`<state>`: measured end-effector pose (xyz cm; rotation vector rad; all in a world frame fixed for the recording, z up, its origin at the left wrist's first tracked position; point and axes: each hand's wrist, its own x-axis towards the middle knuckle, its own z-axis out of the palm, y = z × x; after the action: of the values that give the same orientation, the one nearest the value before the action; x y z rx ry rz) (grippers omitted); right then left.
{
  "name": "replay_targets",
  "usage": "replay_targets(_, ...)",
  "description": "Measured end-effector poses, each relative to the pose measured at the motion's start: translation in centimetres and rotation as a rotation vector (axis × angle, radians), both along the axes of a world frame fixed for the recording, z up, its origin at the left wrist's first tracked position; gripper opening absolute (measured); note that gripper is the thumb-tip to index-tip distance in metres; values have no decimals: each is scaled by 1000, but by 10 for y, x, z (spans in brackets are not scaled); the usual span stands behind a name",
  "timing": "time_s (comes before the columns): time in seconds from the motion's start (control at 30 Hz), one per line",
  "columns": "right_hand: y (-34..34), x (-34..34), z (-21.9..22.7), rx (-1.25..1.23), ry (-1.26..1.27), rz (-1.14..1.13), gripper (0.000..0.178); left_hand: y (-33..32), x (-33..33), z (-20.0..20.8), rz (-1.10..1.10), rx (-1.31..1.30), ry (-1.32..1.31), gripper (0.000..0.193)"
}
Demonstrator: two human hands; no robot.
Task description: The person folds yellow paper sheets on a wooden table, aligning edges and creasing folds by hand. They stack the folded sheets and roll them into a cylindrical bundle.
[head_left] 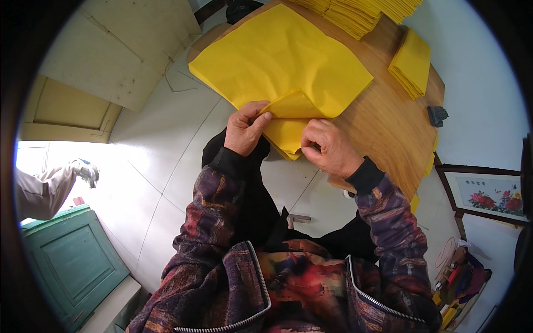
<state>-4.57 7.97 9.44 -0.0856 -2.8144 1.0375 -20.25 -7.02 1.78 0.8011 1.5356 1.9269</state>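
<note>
Slippage seems the likeliest trouble: the yellow sheet (283, 58) lies across the left part of the wooden table (383, 119), but its near corner overhangs the table's near-left edge, so its weight could drag the rest askew if the pinch loosened; the turned-up flap (291, 105) could also crease crookedly if the two hands pulled unevenly. The left hand (247, 127), just off that edge of the table, pinches the flap's left end narrowly, thumb on top. The right hand (327, 147), by the same table edge, is turned inward, its fingers curled close to the sheet's hanging part; whether they clasp any of it I cannot tell. Both patterned sleeves (388, 208) slant inward toward the table.
</note>
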Motion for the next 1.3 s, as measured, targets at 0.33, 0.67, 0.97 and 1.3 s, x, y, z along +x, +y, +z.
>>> replay_targets(0.33,83,75,-14,-127,78,-726,24,0,-8,2,-12,-103,188,22)
replay_targets(0.67,263,172,-43,445,29,-1283,40,-3,-8,0,-34,-75,121,23)
replay_targets(0.97,360,192,-82,263,-37,-1345,26,-2,-3,18,-18,-225,165,24)
replay_targets(1.3,328,192,-49,612,-369,-1347,31,1,3,16,-7,-51,1,20)
